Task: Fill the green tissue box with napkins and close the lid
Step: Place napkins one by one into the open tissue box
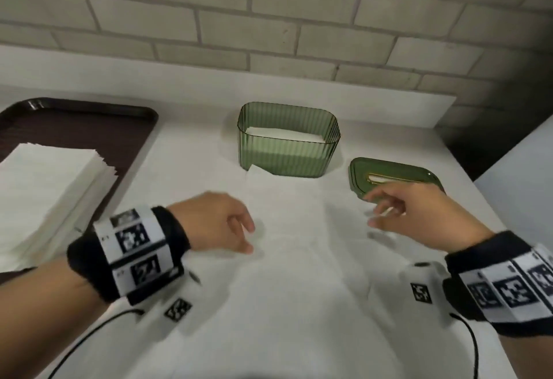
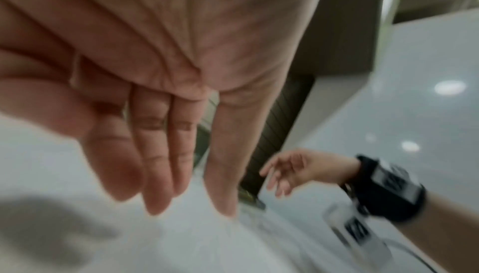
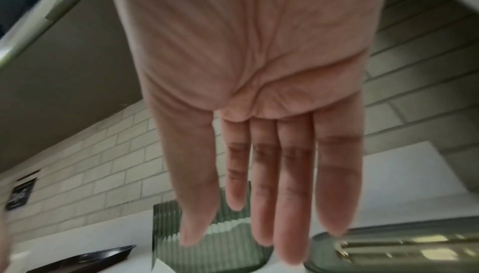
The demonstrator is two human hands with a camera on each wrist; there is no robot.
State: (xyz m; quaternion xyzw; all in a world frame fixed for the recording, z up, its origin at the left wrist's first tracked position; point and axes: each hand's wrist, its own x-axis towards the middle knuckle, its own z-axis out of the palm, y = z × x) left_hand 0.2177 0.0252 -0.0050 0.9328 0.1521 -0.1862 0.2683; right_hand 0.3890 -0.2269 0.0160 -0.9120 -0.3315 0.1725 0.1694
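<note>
The green ribbed tissue box [image 1: 288, 142] stands open in the middle of the white table, with white napkins lying low inside it. Its green lid [image 1: 398, 176], with a gold-edged slot, lies flat to the box's right. My right hand [image 1: 374, 211] hovers at the lid's near left edge with relaxed, empty fingers. The right wrist view shows those fingers [image 3: 261, 226] straight above the box [image 3: 215, 244] and lid [image 3: 388, 250]. My left hand [image 1: 250, 238] hangs over the table in front of the box, loosely curled and holding nothing. Its fingers [image 2: 166, 185] look blurred.
A thick stack of white napkins [image 1: 51, 187] sits on a dark tray [image 1: 98, 115] at the left. A brick wall runs along the back. The table's right edge drops off just past the lid. A white sheet corner [image 1: 257, 170] lies against the box's front left.
</note>
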